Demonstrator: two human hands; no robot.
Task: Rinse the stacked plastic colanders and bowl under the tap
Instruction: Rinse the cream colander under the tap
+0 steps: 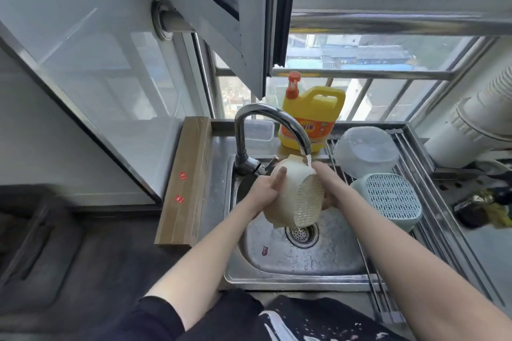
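The cream-white perforated plastic colander is held tipped on its side over the stainless steel sink, its gridded base turned toward 4 o'clock and its rim toward 10 o'clock. The left hand is clamped on its smooth outer wall from 9 o'clock, fingers curled over the side. The right hand grips the opposite side at 3 o'clock, thumb up by the rim where the water lands. A thin stream falls from the curved chrome tap onto the colander's top edge at 12 o'clock and drains off its lowest point just above the round metal drain strainer. At 2 o'clock from the sink, an upturned clear plastic bowl lies on the metal drying rack, with an upturned pale-green square plastic colander touching it at 5 o'clock. Behind the tap stands a yellow detergent jug with an orange pump.
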